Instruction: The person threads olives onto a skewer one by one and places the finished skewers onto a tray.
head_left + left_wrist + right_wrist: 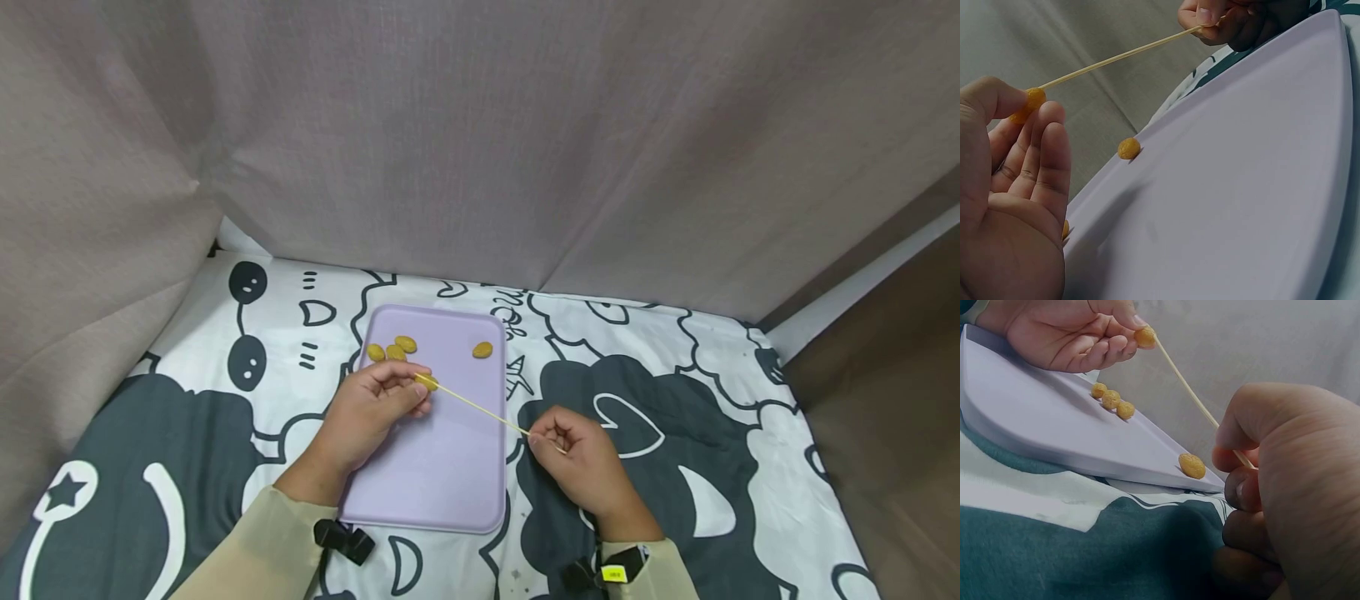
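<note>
Over the upper part of a lilac tray (450, 475), my left hand (371, 408) pinches a small wrinkled yellow oval fruit (1035, 98) between thumb and fingers. A thin bamboo skewer (480, 407) runs from that fruit to my right hand (581, 467), which grips its other end to the right of the tray. In the right wrist view, the skewer's far tip meets the fruit (1145, 337) at its side; how deep it goes, I cannot tell. The other fingers of my left hand are loosely bent, palm partly showing.
Three similar fruits (406, 343) sit together at the tray's far left. Another single fruit (482, 350) lies near its far right corner. Beneath the tray is a black-and-white patterned cloth (720, 408). Grey-brown fabric (480, 150) hangs behind and at the sides.
</note>
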`<state>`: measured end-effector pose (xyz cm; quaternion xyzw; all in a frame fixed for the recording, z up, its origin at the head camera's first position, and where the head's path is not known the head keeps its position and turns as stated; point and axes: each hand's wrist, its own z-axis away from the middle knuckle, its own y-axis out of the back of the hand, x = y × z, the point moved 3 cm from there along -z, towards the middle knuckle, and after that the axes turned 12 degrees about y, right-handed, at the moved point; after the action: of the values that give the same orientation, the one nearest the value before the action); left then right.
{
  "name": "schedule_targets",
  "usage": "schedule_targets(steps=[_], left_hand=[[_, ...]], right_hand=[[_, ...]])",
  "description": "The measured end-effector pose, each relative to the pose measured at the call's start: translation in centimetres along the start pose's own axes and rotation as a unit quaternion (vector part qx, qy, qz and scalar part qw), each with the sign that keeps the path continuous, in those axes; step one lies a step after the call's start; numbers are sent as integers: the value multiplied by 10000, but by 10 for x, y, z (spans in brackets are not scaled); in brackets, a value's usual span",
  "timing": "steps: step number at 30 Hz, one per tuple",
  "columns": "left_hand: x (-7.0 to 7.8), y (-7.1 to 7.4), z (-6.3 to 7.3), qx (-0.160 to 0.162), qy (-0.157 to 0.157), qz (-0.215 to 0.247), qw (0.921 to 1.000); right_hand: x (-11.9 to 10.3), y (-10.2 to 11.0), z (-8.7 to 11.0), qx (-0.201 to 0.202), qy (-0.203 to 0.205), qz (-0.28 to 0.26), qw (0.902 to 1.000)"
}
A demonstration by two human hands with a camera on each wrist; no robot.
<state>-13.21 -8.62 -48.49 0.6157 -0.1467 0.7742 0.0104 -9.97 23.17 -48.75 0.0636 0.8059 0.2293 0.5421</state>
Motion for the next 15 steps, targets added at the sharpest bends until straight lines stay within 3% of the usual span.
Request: schedule_targets(steps=[8,15], left_hand=[[-1,-3,1,-117,142,-71,9998],[-1,-6,2,-223,175,-229,9993]], right_hand=[[-1,1,0,10,31,15,10000],[-2,2,0,103,462,59,9989]])
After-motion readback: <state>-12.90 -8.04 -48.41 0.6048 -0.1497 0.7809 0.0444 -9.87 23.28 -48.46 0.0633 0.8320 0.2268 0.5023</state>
